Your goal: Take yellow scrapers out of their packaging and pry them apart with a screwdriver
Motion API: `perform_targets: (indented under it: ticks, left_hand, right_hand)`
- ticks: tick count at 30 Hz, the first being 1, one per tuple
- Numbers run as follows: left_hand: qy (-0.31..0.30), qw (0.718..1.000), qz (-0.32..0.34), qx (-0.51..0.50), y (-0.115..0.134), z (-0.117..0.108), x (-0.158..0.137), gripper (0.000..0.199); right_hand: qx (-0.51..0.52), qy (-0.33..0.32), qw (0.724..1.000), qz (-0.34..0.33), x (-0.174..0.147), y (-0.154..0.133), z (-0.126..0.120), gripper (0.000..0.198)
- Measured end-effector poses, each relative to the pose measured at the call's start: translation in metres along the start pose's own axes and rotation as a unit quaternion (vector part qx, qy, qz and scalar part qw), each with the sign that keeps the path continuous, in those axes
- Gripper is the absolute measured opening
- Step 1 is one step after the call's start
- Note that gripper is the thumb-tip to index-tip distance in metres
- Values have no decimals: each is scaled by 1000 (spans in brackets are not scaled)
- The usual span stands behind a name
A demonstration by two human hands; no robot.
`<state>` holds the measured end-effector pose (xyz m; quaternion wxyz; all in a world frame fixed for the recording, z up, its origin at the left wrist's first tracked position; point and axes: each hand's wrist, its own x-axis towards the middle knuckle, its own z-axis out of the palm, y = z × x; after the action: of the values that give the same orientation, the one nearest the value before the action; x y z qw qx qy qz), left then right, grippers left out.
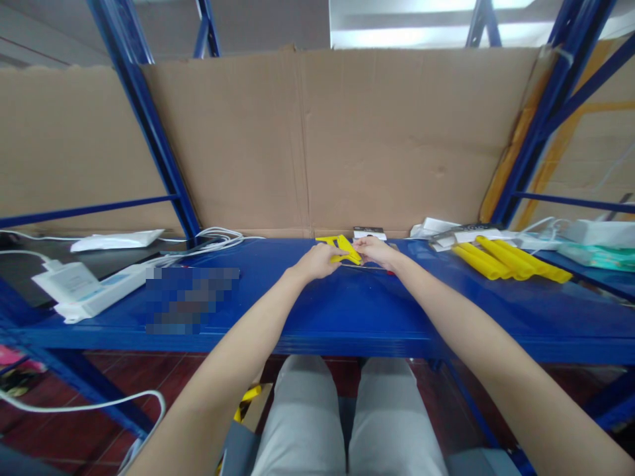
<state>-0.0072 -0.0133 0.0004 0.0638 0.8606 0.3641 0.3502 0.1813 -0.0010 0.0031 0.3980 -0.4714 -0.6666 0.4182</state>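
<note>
Arms [243,330] stretched forward (both bare), converging; left hand [319,262], right hand [376,251] close together, both curled.

The tabletop [347,311] seems to be of metal, with smooth paint that shines softly. The blue post [149,132] has the same painted metal look. The cardboard panel [397,139] is matt, with a crease and small dents. The yellow piece [352,252] and the yellow rolls [513,259] look like smooth plastic, slightly glossy. The trousers [302,416] are of matt, soft-looking cloth.
</note>
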Motion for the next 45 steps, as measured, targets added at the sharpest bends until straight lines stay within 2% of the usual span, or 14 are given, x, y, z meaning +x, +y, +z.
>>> perform_targets:
  ticks: [3, 7, 9, 13, 21, 26, 29, 32, 38, 42, 45]
  left_hand:
    - [-11, 998, 11, 58, 4, -3, 0, 33]
    - [-91, 984, 17, 152, 9, -6, -1, 37]
    - [-110, 978, 31, 176, 9, -6, 0, 39]
    - [-112, 975, 52, 184, 7, -3, 0, 42]
    - [-128, 975, 57, 173, 6, -1, -2, 48]
    - [-141, 974, 43, 174, 6, -2, -3, 49]
    - [-148, 974, 40, 170, 5, -2, -2, 49]
    - [-149, 974, 29, 168, 3, -1, -2, 48]
    - [-147, 971, 13, 189, 1, 1, -2, 49]
    - [-136, 969, -42, 201, -1, -2, -2, 53]
    - [-104, 970, -74, 205, -6, -6, -1, 55]
  right_hand:
    - [28, -19, 999, 7, 2, 1, -2, 16]
    - [58, -28, 998, 14, 3, 1, -2, 14]
    - [75, -21, 997, 15, 3, 0, -2, 15]
    - [98, 14, 995, 15, 0, -1, -1, 17]
    - [32, 16, 999, 25, -5, -8, 6, 21]
    - [65, 34, 997, 40, -7, -11, 8, 18]
    - [57, 20, 998, 20, -8, -12, 7, 11]
    - [-7, 19, 1000, -5, -9, -12, 8, 11]
    - [-63, 83, 994, -18, -4, -12, 11, 23]
    - [-35, 149, 988, -14, -2, -14, 4, 22]
    - [-25, 193, 981, -26, -3, -16, -5, 25]
